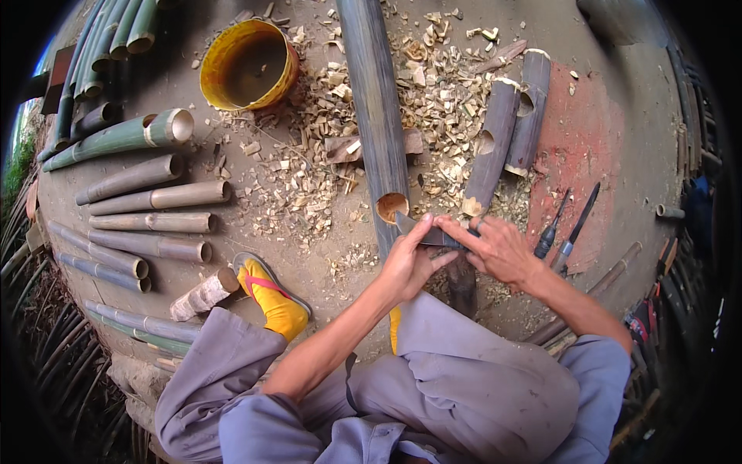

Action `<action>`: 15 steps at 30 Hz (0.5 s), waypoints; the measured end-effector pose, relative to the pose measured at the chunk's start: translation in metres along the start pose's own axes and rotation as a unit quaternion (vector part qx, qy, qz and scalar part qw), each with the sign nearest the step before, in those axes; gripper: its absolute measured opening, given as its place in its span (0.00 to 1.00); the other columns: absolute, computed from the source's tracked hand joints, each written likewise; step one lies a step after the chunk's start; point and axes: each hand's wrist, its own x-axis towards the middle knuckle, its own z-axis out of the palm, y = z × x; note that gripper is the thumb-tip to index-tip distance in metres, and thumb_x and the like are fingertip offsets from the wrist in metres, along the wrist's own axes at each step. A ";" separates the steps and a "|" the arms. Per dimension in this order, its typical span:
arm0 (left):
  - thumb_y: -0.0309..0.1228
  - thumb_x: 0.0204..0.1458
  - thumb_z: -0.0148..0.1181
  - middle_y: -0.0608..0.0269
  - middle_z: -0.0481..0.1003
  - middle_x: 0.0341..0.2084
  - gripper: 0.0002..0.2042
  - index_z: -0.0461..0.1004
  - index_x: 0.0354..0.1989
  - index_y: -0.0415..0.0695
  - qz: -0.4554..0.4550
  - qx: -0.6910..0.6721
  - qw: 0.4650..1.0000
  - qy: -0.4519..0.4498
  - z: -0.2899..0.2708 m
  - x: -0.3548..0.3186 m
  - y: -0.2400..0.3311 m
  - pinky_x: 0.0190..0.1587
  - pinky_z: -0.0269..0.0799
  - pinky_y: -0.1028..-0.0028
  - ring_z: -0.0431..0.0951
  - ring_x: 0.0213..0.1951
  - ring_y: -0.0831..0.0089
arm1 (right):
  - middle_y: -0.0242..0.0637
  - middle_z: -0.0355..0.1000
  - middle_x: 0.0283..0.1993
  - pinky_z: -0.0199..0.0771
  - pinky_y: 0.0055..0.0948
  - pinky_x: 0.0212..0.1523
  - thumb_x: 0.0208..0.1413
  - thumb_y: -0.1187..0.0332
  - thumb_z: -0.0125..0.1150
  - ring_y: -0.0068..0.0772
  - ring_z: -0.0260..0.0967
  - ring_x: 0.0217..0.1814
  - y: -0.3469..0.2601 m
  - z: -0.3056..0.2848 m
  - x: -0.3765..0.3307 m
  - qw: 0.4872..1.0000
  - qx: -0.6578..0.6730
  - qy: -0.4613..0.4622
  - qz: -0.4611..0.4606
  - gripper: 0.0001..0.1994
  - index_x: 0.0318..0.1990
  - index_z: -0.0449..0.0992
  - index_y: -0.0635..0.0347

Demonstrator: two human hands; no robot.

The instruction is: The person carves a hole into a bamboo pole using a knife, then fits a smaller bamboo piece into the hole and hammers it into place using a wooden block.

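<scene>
While wood chips (309,178) litter around, both hands (456,251) grip what seems a blade (421,230) against the bamboo pole (379,116).

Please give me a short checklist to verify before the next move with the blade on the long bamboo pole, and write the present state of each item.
1. Both hands on the blade: ok. The left hand and right hand both touch it.
2. Blade close to the round hole in the long bamboo pole: ok, it lies just below the hole.
3. Fingers away from the cutting edge: cannot tell, the edge is hidden under the hands.
4. Pole held steady: cannot tell. It runs down toward the person's legs, and its near end is hidden.
5. Foot in the yellow sock away from the blade: ok, it is well to the left.
6. Chisels near: ok, beside the right hand.
</scene>
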 end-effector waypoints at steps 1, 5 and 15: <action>0.41 0.62 0.47 0.57 0.65 0.56 0.19 0.65 0.55 0.41 0.011 -0.066 0.998 0.005 -0.001 0.009 -0.009 0.63 0.59 0.57 0.61 0.62 0.66 | 0.37 0.70 0.36 0.70 0.35 0.31 0.46 0.70 0.59 0.36 0.68 0.34 0.009 -0.002 0.006 0.998 -0.061 0.000 -0.031 0.32 0.62 0.63 0.40; 0.37 0.63 0.43 0.57 0.65 0.57 0.18 0.63 0.56 0.40 0.063 -0.242 0.967 -0.056 0.000 0.036 -0.029 0.66 0.58 0.63 0.63 0.61 0.65 | 0.31 0.71 0.37 0.68 0.34 0.33 0.51 0.66 0.55 0.33 0.69 0.37 0.035 -0.032 0.037 0.971 -0.186 -0.064 -0.138 0.27 0.61 0.64 0.37; 0.33 0.63 0.44 0.49 0.68 0.50 0.15 0.64 0.52 0.34 -0.007 -0.166 0.975 0.148 0.016 0.006 -0.006 0.60 0.68 0.66 0.70 0.54 0.60 | 0.39 0.72 0.31 0.73 0.38 0.23 0.49 0.66 0.58 0.42 0.73 0.27 0.030 -0.013 0.051 0.973 -0.039 -0.224 -0.045 0.32 0.63 0.59 0.29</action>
